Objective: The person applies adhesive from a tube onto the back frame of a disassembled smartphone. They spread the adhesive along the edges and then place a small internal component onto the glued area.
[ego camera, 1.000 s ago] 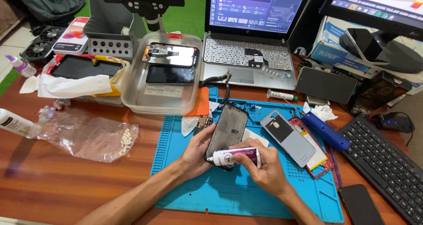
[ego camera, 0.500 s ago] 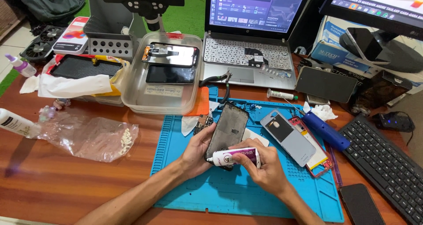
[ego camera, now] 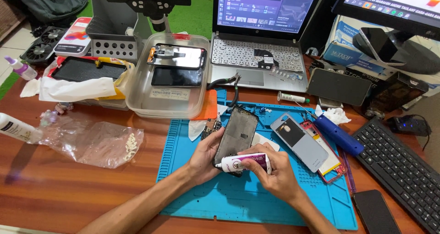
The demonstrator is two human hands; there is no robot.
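1. Left hand (ego camera: 204, 158) is wrapped around the lower left edge of the phone screen (ego camera: 237, 135), thumb on the near edge, fingers tucked under the back. It props the panel up off the blue mat (ego camera: 229, 202), tilted away from the person.
2. Right hand (ego camera: 270, 174) is closed on a small glue tube (ego camera: 243, 162), white with a purple band, lying crosswise against the bottom end of the screen. The nozzle points toward the left hand; the tip itself is hidden, so I cannot tell whether it touches the frame.
3. To do this well, I'd say keep the left-hand grip on the edges only, off the dark face, so no smears land where the bead goes.
4. Squeeze lightly from the tail of the tube with thumb and forefinger; a thin, even line looks safer than a blob on so narrow a rim.
5. Let the left hand turn the panel while the right hand holds steady; that seems the easier way round the corners.
6. Just right of the right hand lies a grey back cover (ego camera: 300, 140), and beyond it a blue handle (ego camera: 338, 135); keep the elbow clear of both.
7. Ahead of the left hand sits a clear tub (ego camera: 169, 108) with spare screens on it.
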